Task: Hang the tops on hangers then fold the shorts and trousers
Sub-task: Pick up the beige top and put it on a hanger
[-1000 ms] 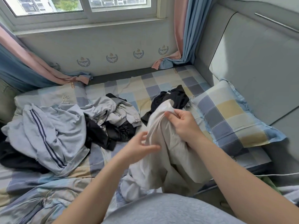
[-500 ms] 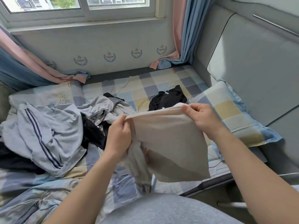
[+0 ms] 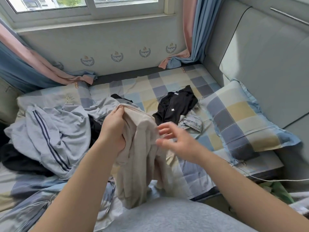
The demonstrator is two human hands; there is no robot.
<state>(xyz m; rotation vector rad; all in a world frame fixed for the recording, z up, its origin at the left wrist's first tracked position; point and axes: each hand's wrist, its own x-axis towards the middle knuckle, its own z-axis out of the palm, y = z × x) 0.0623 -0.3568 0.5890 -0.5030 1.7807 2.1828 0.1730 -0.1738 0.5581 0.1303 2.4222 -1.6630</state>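
Your left hand (image 3: pixel 114 129) grips the beige garment (image 3: pixel 140 164) at its top; it hangs lengthwise toward you. Your right hand (image 3: pixel 178 143), spread and empty, is just right of it.

Bright, even daylight from the window (image 3: pixel 50 4), soft shadows below it, motion blur on the right hand (image 3: pixel 177 141), wide-angle bowing at frame edges.
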